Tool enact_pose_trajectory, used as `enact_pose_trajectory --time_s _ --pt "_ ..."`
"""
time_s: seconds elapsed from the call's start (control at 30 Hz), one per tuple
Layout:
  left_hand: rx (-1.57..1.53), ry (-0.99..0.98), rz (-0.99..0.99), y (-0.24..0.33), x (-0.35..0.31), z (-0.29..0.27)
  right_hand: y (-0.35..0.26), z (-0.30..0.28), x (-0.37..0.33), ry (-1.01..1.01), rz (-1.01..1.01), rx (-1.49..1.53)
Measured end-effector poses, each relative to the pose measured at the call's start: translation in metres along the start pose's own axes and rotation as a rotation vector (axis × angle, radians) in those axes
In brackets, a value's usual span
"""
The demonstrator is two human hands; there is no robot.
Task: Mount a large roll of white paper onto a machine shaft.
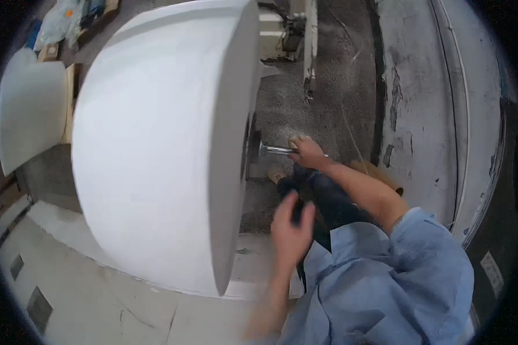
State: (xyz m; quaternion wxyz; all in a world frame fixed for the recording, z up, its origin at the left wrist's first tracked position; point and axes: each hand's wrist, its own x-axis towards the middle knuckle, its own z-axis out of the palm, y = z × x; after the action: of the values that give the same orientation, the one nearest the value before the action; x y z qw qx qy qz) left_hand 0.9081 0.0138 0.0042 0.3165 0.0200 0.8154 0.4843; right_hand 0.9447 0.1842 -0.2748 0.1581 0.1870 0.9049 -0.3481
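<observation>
A very large white roll [149, 138] of sheet material fills the left and middle of the view, its flat end towards me. From a dark round hub [253, 146] at the centre of that end, a shiny metal shaft [279, 150] sticks out to the right. My right hand [309, 153] is closed around the outer part of this shaft. Nearer to me, my left hand [292, 230] is held up beside the roll's end, apart from it. Its thumb and fingers are spread, slightly smeared by motion, and nothing shows in them.
A smaller white roll [34, 106] stands at the far left, near clear plastic wrapping [60, 23]. Beyond the shaft is a metal machine frame [309, 52]. A peeling wall [420, 98] with a cable runs along the right. A brown tube [380, 175] lies near my right forearm.
</observation>
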Motion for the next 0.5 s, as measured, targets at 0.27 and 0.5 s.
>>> enact_pose_trajectory --time_s 0.27,0.5 --pt "-0.69 0.297 -0.675 -0.213 0.191 0.061 0.006 0.046 0.008 -0.326 0.038 -0.024" --pt "-0.78 0.435 -0.81 -0.238 0.183 0.073 0.034 0.036 -0.014 -0.278 0.036 0.01"
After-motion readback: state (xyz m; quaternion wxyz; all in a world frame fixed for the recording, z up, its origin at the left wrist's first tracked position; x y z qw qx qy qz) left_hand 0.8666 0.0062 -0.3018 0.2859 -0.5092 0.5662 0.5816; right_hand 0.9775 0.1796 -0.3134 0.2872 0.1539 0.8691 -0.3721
